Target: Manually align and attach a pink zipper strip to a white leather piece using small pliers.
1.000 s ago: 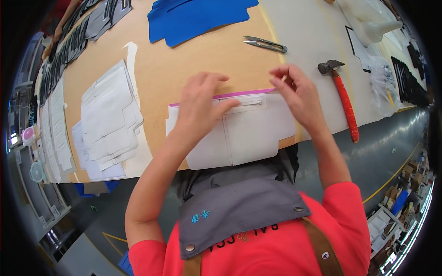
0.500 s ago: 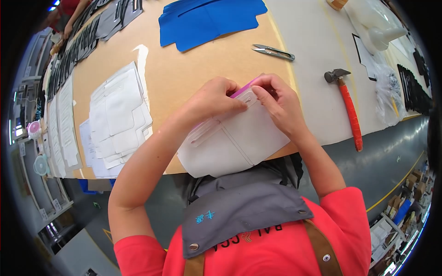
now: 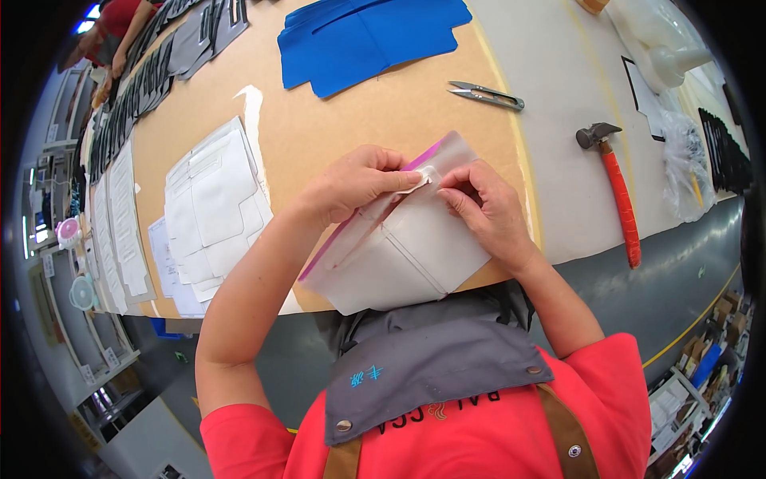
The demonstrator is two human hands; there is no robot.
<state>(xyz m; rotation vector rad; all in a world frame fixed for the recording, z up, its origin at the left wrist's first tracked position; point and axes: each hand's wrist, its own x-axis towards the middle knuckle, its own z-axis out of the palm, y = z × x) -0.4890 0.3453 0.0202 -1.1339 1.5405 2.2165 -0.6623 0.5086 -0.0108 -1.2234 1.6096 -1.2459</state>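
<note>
A whitish, partly see-through panel with a purple strip along its far-left edge lies near the table's front edge. Thin lines cross it, and a long narrow slot runs beside the strip. My left hand is closed on the panel, its thumb lifting a small white flap at the slot's upper end. On the other side of that end, my right hand has thumb and forefinger pinched together; what lies between them is too small to make out. A translucent corner of the panel sticks out beyond both hands.
Left lies a stack of white cut panels; beyond the hands, blue panels. Thread snips and a red-handled hammer rest to the right, before a clear plastic bag. Dark pieces line the far left, near another person.
The slot's upper end has been lifted open into a flap. My right hand has come back off the far edge, exposing the translucent corner and more purple strip. The view has shifted slightly.
</note>
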